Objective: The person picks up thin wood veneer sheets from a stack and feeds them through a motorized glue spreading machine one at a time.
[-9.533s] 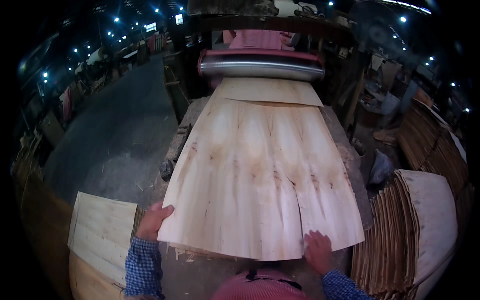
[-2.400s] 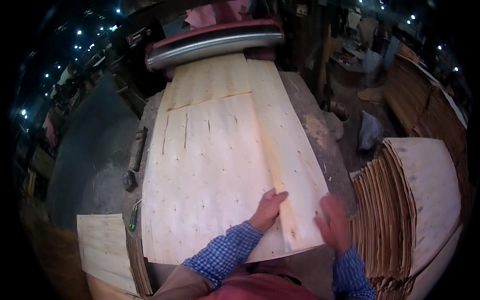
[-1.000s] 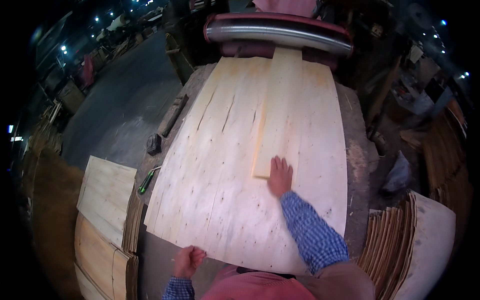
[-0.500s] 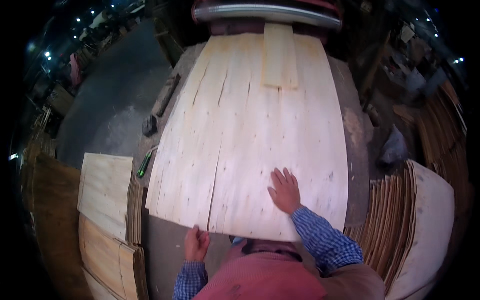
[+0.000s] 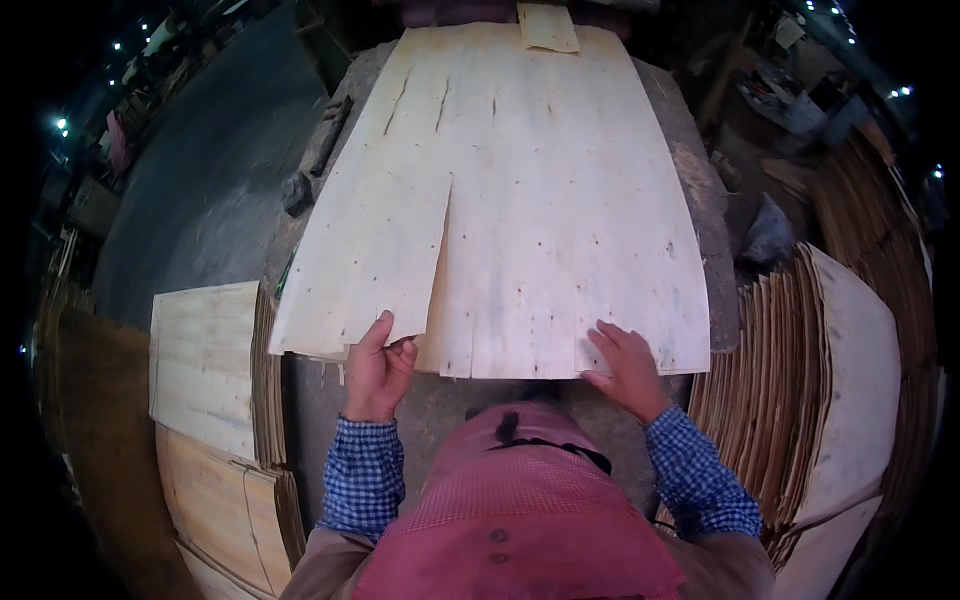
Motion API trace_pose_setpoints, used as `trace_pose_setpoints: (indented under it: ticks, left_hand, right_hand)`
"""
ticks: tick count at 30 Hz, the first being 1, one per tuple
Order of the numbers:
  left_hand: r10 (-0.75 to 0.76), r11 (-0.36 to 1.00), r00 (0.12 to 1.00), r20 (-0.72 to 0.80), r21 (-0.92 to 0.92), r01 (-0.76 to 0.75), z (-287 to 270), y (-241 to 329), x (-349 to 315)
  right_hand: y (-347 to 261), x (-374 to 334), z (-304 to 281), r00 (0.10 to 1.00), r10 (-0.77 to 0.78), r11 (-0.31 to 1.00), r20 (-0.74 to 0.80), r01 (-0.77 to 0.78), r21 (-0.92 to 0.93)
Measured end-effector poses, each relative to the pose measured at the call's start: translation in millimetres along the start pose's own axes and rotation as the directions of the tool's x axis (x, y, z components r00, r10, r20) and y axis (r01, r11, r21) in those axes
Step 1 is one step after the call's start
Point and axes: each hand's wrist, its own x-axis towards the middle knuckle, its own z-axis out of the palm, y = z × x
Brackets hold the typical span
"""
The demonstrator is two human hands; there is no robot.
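A wide, pale wood veneer sheet (image 5: pixel 560 220) lies in front of me on a stack. A long split runs up from its near edge, left of the middle, and the flap to the left of it is slightly raised. At that flap's near edge my left hand (image 5: pixel 380 372) is closed, pinching the veneer between thumb and fingers. My right hand (image 5: pixel 630 372) rests at the near edge farther right, its fingers apart on top and the thumb by the rim. A narrow veneer strip (image 5: pixel 549 28) lies across the sheet's far end.
A dark red roller (image 5: pixel 455 12) stands beyond the far end. Stacked veneer (image 5: pixel 205 365) is at the left, and more sheets lean upright (image 5: pixel 850 380) at the right. A dark floor lane (image 5: pixel 200 180) runs along the far left. A plastic bag (image 5: pixel 768 232) lies right of the stack.
My left hand has taken hold of the near edge, and the split there has opened wider. The right hand has come back from the sheet's surface to its edge. The strip has moved farther away.
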Motion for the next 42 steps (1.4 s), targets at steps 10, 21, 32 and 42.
trace_pose_setpoints:
  ticks: [10, 21, 32, 42]
  left_hand:
    - [-0.232, 0.972, 0.966, -0.112, -0.071, 0.225, -124, -35, -49]
    - [-0.073, 0.989, 0.997, 0.012, -0.129, 0.074, -74, -23, 44]
    - [-0.022, 0.997, 0.997, -0.077, -0.071, 0.017, -70, -23, 76]
    - [0.094, 0.995, 0.977, -0.193, 0.037, -0.089, -97, -42, 43]
  right_hand:
    - [-7, -61, 12, 0.988, 0.104, 0.99, 0.116, -0.091, -0.108]
    - [74, -29, -6, 0.973, 0.229, 0.97, 0.026, -0.226, -0.089]
    - [132, -26, -17, 0.926, 0.369, 0.929, -0.085, -0.366, 0.049]
    - [172, -7, -25, 0.745, 0.666, 0.745, -0.036, -0.66, 0.097]
